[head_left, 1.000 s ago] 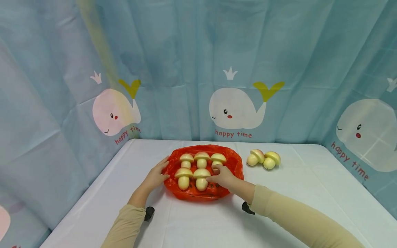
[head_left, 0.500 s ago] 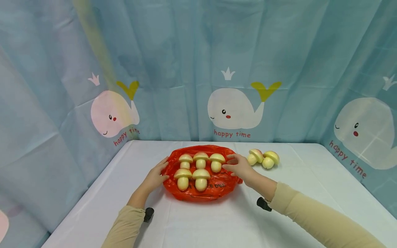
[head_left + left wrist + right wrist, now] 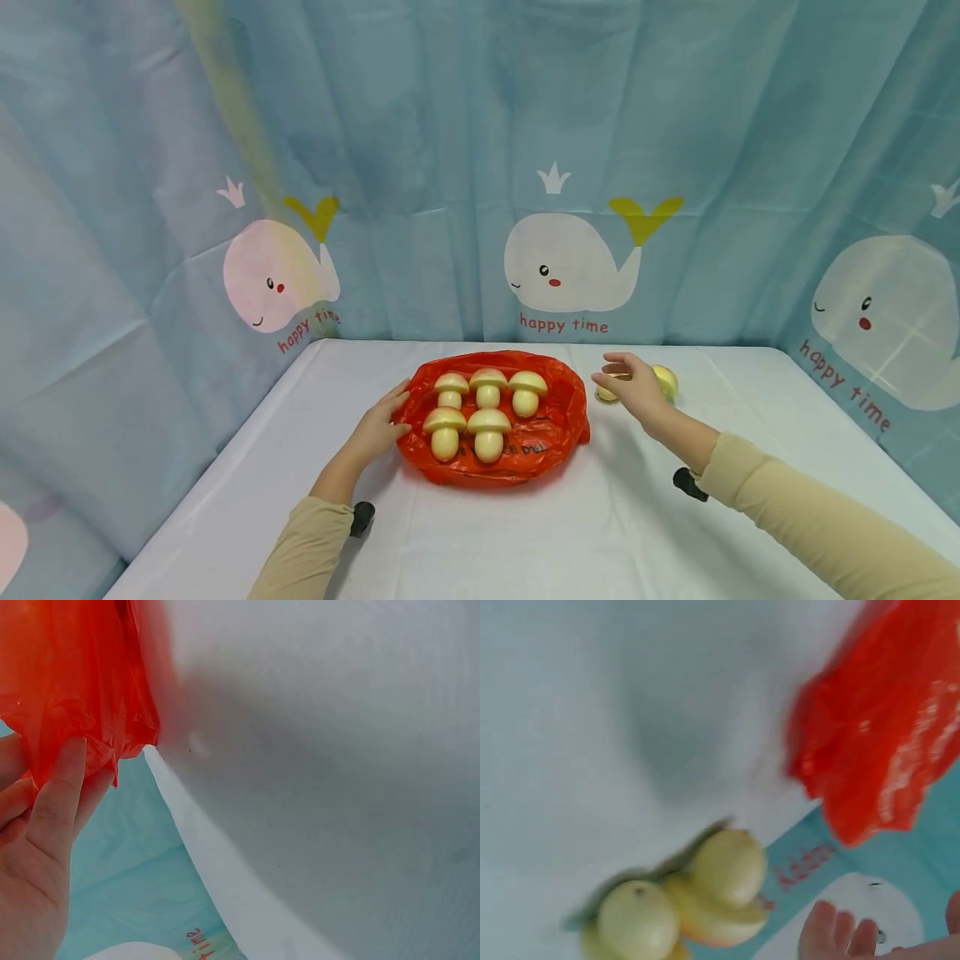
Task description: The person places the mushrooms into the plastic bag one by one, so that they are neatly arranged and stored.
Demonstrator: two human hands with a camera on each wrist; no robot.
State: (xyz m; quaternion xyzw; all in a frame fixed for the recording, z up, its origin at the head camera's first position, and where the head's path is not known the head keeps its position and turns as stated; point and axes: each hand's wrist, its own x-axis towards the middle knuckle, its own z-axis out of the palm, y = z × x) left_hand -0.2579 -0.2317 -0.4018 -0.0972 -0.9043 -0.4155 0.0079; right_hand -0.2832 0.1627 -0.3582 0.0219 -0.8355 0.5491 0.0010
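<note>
Several pale yellow toy mushrooms (image 3: 488, 423) lie in two rows on an opened red plastic bag (image 3: 540, 454). At the bag's left rim is my left hand (image 3: 372, 431), fingers and thumb spread against the side; the left wrist view shows its fingertips (image 3: 69, 754) on the crinkled plastic. My right hand (image 3: 637, 387) is open, right of the bag, holding nothing. It partly hides two loose mushrooms (image 3: 666, 382) in the head view. In the right wrist view both mushrooms (image 3: 727, 870) lie side by side, with my right fingers (image 3: 821, 930) apart from them.
A white cloth covers the table (image 3: 480, 542). Blue curtains (image 3: 420, 167) with printed whales stand along its back and sides. A black wrist camera (image 3: 362, 518) sits under the left wrist, another black camera (image 3: 688, 485) under the right.
My right hand has left the right-hand mushroom of the back row, now uncovered on the bag, and moved right and back to the loose pair. My left hand has stayed at the bag.
</note>
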